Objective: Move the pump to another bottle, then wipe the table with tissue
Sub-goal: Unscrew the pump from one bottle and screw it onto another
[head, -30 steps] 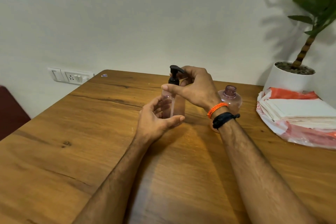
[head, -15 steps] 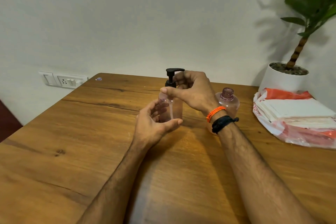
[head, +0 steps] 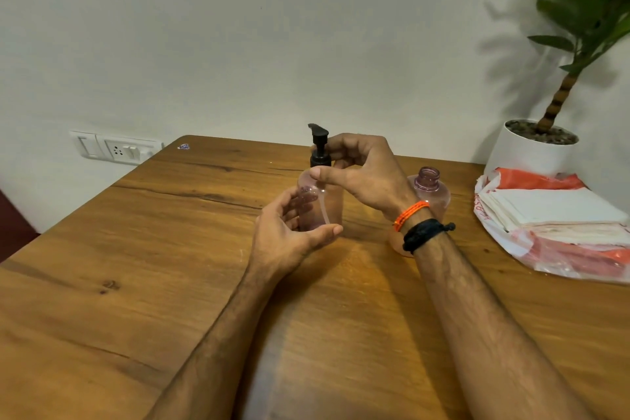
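left hand [head: 289, 235] grips bottle [head: 322, 204] | right hand [head: 364, 174] pinches pump [head: 319, 150]

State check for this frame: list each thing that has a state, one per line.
pump: on the left bottle's neck, gripped by the right hand
left bottle: upright, held by the left hand
second bottle: upright, neck open, no pump
tissue stack: untouched, lying on its plastic wrapper

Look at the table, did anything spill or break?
No spill or break shows. The one odd thing is the second bottle behind the right hand: it stands open, with no cap. The black pump sits on the bottle held by the left hand.
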The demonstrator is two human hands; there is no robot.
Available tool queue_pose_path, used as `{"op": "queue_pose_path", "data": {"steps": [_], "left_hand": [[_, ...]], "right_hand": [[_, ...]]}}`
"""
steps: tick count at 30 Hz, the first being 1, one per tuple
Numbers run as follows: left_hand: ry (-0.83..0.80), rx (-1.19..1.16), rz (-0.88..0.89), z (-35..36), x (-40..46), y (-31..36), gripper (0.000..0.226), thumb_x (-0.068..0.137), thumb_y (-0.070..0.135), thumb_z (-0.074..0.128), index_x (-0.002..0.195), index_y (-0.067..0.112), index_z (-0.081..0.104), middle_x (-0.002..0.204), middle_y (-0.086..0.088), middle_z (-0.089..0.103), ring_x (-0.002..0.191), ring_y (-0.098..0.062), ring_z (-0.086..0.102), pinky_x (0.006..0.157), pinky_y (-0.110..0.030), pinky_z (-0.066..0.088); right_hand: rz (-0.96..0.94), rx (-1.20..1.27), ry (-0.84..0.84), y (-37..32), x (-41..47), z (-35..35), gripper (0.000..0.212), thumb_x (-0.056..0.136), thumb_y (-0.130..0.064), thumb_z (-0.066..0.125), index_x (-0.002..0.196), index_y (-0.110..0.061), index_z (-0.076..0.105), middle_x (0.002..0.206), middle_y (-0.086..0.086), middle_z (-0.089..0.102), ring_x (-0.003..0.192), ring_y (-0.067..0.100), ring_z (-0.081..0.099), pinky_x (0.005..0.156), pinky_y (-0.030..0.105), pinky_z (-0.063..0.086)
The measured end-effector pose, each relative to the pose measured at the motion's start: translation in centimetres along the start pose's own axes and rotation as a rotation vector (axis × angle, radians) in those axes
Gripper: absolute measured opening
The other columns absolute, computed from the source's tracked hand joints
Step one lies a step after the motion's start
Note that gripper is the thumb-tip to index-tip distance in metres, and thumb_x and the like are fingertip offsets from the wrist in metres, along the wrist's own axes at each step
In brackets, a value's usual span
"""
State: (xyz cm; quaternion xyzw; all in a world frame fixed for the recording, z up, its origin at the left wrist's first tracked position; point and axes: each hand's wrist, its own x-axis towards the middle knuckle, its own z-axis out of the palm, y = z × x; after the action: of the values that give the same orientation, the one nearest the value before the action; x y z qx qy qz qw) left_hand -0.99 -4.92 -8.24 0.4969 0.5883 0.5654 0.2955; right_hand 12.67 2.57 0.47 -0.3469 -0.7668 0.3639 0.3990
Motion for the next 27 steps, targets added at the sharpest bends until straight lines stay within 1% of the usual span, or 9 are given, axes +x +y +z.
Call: {"op": "queue_pose_path", "data": {"steps": [2, 4, 6, 8, 11, 13, 18, 24, 27], "left_hand": [[-0.008, -0.001, -0.006, -0.07, 0.03, -0.14, 0.086, 0.055, 0.034, 0.093, 0.131, 0.022, 0.056, 0.124, 0.003, 0.068, 0.113, -0.011, 0.066, 0.095, -0.042, 0.057], [-0.016, 0.003, -0.012, -0.14, 0.08, -0.16, 0.09, 0.054, 0.037, 0.093, 0.135, 0.024, 0.054, 0.127, 0.005, 0.066, 0.116, -0.01, 0.064, 0.097, -0.042, 0.056], [-0.012, 0.004, -0.011, -0.14, 0.09, -0.12, 0.091, 0.053, 0.04, 0.092, 0.134, 0.025, 0.054, 0.126, 0.006, 0.066, 0.115, -0.009, 0.064, 0.097, -0.042, 0.056], [-0.007, 0.007, -0.014, -0.1, 0.07, -0.07, 0.09, 0.053, 0.04, 0.092, 0.133, 0.024, 0.055, 0.125, 0.005, 0.067, 0.114, -0.01, 0.065, 0.096, -0.042, 0.056], [-0.008, 0.011, -0.021, -0.08, 0.03, -0.06, 0.088, 0.056, 0.035, 0.093, 0.133, 0.021, 0.054, 0.125, 0.003, 0.067, 0.114, -0.012, 0.065, 0.095, -0.043, 0.057], [-0.009, 0.013, -0.025, -0.1, 0.04, 0.0, 0.089, 0.056, 0.034, 0.093, 0.135, 0.02, 0.053, 0.127, 0.002, 0.066, 0.115, -0.014, 0.064, 0.096, -0.045, 0.056], [-0.013, 0.01, -0.02, -0.01, -0.05, 0.24, 0.094, 0.053, 0.039, 0.091, 0.137, 0.021, 0.052, 0.129, 0.003, 0.065, 0.117, -0.013, 0.063, 0.098, -0.044, 0.055], [0.005, 0.016, -0.017, 0.01, 0.07, -0.05, 0.09, 0.05, 0.043, 0.092, 0.131, 0.024, 0.057, 0.122, 0.006, 0.068, 0.112, -0.01, 0.066, 0.096, -0.042, 0.056], [-0.005, 0.022, -0.006, -0.07, 0.16, -0.27, 0.088, 0.054, 0.04, 0.093, 0.132, 0.027, 0.055, 0.123, 0.008, 0.068, 0.113, -0.007, 0.065, 0.096, -0.04, 0.056]], "right_hand": [[-0.014, -0.023, 0.001, -0.02, -0.02, 0.01, 0.04, 0.07, -0.028, 0.083, 0.107, -0.021, 0.069, 0.099, -0.009, 0.072, 0.086, 0.018, 0.065, 0.08, 0.029, 0.057], [-0.006, -0.065, 0.035, -0.01, -0.06, 0.31, 0.046, 0.062, -0.042, 0.086, 0.102, -0.026, 0.068, 0.095, -0.01, 0.069, 0.078, 0.008, 0.061, 0.07, 0.019, 0.054], [0.003, -0.049, 0.077, 0.05, -0.03, 0.53, 0.045, 0.059, -0.045, 0.086, 0.096, -0.026, 0.068, 0.089, -0.011, 0.068, 0.073, 0.0, 0.057, 0.064, 0.012, 0.049], [0.005, -0.019, 0.074, 0.04, 0.0, 0.51, 0.038, 0.064, -0.039, 0.086, 0.096, -0.024, 0.07, 0.09, -0.008, 0.07, 0.075, 0.003, 0.06, 0.067, 0.016, 0.053], [-0.007, -0.025, 0.02, -0.01, 0.03, 0.2, 0.032, 0.072, -0.028, 0.082, 0.101, -0.019, 0.072, 0.096, -0.004, 0.073, 0.086, 0.017, 0.066, 0.081, 0.034, 0.057], [-0.018, -0.031, 0.004, -0.03, 0.05, 0.12, 0.032, 0.073, -0.028, 0.081, 0.102, -0.019, 0.072, 0.098, -0.005, 0.073, 0.088, 0.02, 0.066, 0.083, 0.038, 0.057], [0.003, -0.067, 0.093, 0.06, 0.09, 0.69, 0.046, 0.059, -0.049, 0.085, 0.096, -0.026, 0.068, 0.09, -0.014, 0.068, 0.071, 0.0, 0.058, 0.061, 0.015, 0.048], [-0.019, 0.004, 0.001, 0.11, 0.14, 0.18, 0.032, 0.073, -0.026, 0.082, 0.103, -0.018, 0.072, 0.096, -0.006, 0.074, 0.074, 0.008, 0.059, 0.072, 0.024, 0.053], [-0.019, -0.023, -0.004, 0.08, 0.13, 0.25, 0.043, 0.068, -0.039, 0.083, 0.105, -0.023, 0.07, 0.099, -0.01, 0.071, 0.074, 0.005, 0.059, 0.071, 0.023, 0.053]]}}
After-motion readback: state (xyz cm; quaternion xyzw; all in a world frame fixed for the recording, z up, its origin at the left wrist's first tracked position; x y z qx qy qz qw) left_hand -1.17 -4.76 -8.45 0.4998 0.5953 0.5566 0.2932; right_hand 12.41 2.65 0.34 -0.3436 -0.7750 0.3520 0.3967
